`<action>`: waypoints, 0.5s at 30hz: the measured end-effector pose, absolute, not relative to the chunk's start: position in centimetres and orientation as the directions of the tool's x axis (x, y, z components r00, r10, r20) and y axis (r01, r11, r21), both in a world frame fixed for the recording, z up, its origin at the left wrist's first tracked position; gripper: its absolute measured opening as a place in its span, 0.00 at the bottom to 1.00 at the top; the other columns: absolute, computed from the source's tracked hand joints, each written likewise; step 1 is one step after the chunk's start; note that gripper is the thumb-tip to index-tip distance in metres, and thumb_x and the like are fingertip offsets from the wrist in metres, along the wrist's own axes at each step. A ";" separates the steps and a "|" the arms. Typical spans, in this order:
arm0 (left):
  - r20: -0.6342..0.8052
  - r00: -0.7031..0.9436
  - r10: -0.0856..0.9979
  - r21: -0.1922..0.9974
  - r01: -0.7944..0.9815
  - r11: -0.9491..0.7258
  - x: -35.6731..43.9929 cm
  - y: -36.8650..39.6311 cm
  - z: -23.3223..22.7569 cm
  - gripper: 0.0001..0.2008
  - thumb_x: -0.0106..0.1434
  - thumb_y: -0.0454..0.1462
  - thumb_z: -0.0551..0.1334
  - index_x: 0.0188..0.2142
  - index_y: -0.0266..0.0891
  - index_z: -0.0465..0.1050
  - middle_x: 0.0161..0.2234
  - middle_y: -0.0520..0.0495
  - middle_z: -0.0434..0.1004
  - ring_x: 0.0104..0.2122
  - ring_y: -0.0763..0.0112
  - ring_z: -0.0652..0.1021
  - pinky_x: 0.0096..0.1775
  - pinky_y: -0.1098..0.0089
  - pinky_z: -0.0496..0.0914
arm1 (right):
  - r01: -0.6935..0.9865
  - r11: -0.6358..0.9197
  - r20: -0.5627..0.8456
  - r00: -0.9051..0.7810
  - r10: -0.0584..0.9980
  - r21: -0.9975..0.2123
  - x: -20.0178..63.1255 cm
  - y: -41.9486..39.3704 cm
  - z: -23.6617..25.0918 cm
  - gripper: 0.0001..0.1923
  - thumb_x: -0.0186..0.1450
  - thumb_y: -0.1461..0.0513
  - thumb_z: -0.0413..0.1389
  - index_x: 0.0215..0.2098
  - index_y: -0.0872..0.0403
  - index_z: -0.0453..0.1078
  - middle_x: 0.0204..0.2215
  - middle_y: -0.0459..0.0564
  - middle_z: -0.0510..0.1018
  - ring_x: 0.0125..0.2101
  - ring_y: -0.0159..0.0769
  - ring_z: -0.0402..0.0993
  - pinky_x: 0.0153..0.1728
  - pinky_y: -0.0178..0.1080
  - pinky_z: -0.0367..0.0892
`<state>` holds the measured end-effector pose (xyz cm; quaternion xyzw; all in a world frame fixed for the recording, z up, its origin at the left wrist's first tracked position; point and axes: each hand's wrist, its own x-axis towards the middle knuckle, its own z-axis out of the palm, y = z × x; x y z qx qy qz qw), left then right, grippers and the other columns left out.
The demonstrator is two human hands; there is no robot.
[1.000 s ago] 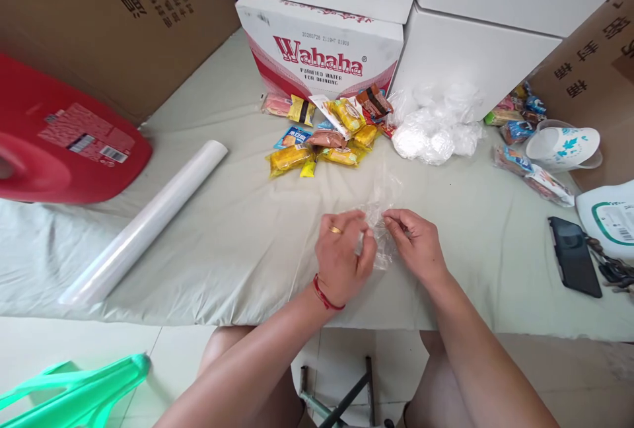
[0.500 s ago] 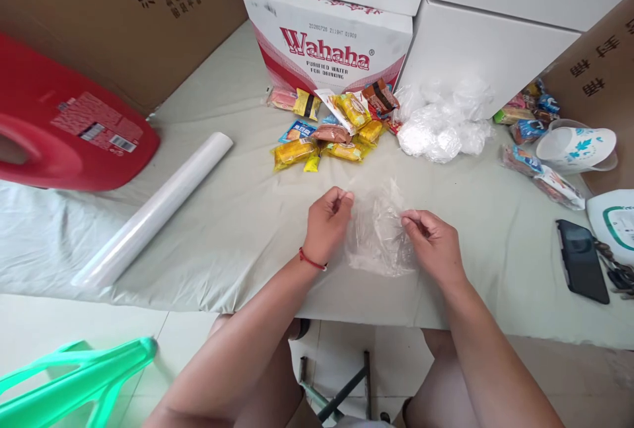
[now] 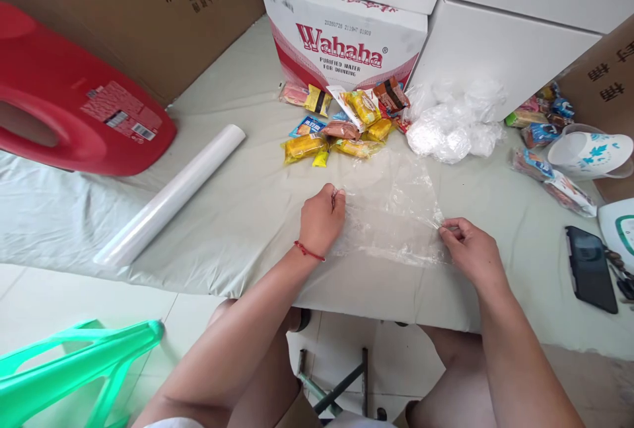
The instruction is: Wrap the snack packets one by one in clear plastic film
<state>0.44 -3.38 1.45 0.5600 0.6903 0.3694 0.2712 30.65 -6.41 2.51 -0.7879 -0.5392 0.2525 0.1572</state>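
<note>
A thin sheet of clear plastic wrap is stretched low over the cloth, between my two hands. My left hand is closed, pinching the wrap's left edge between thumb and fingers. At the opposite edge, my right hand pinches a gathered bit of the same film. Just beyond the sheet lies a pile of wrapped snacks in yellow, brown and blue packets. To the right of that pile sits a heap of crumpled clear plastic bundles; their contents cannot be made out.
A roll of plastic film lies left, near a red jug. A Wahaha carton stands behind the snacks. At right are a patterned cup, more snack packets and a phone. A green stool stands on the floor.
My right hand has moved right, away from my left hand. Between them the bunched plastic has spread into a wider, flatter sheet. The camera view has shifted slightly.
</note>
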 end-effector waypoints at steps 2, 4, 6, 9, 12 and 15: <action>0.003 -0.196 0.981 0.782 0.612 0.120 0.4 -3.7 1.7 0.18 0.71 0.40 0.55 0.24 0.45 0.53 0.17 0.55 0.58 0.19 0.67 0.62 0.29 0.67 0.49 | 0.793 -0.373 -0.246 0.286 0.926 -0.482 31.0 -6.4 2.8 0.14 0.62 0.51 0.56 0.39 0.49 0.77 0.25 0.45 0.79 0.22 0.37 0.71 0.25 0.40 0.64; -0.043 -0.176 0.983 0.738 0.658 0.150 0.2 -4.0 2.1 0.17 0.72 0.41 0.53 0.25 0.45 0.53 0.18 0.54 0.61 0.20 0.65 0.66 0.29 0.67 0.51 | 0.804 -0.373 -0.282 0.265 0.922 -0.463 31.1 -6.5 3.2 0.12 0.62 0.52 0.55 0.36 0.49 0.76 0.24 0.44 0.78 0.22 0.36 0.70 0.25 0.39 0.63; -0.102 -0.160 0.982 0.664 0.724 0.187 -0.1 -4.3 2.6 0.14 0.72 0.40 0.53 0.28 0.45 0.57 0.21 0.52 0.67 0.24 0.63 0.72 0.30 0.67 0.54 | 0.812 -0.372 -0.341 0.228 0.912 -0.451 31.4 -6.6 3.6 0.10 0.62 0.53 0.55 0.35 0.49 0.75 0.25 0.44 0.78 0.23 0.35 0.70 0.25 0.38 0.63; -0.209 -0.143 0.967 0.492 0.840 0.230 -0.6 -5.1 3.6 0.08 0.72 0.43 0.54 0.39 0.43 0.65 0.28 0.48 0.76 0.32 0.57 0.78 0.32 0.66 0.60 | 0.826 -0.349 -0.385 0.177 0.906 -0.443 31.9 -6.4 3.8 0.10 0.62 0.53 0.56 0.37 0.49 0.75 0.30 0.45 0.79 0.28 0.37 0.73 0.29 0.39 0.66; -0.190 -0.196 0.962 0.302 0.920 0.248 -0.7 -6.1 4.4 0.14 0.70 0.44 0.59 0.50 0.39 0.66 0.39 0.41 0.79 0.39 0.50 0.80 0.35 0.62 0.67 | 0.887 -0.266 -0.121 0.238 0.964 -0.377 31.5 -5.8 3.8 0.10 0.62 0.58 0.56 0.39 0.50 0.76 0.39 0.52 0.80 0.39 0.45 0.76 0.38 0.44 0.69; 0.031 -0.187 0.982 0.169 0.969 0.180 0.0 -6.5 4.7 0.17 0.65 0.37 0.64 0.51 0.35 0.68 0.51 0.31 0.75 0.50 0.45 0.77 0.45 0.57 0.70 | 0.930 -0.101 0.309 0.218 0.926 -0.354 29.0 -5.0 3.9 0.11 0.64 0.64 0.52 0.40 0.52 0.76 0.42 0.57 0.79 0.44 0.49 0.73 0.46 0.49 0.70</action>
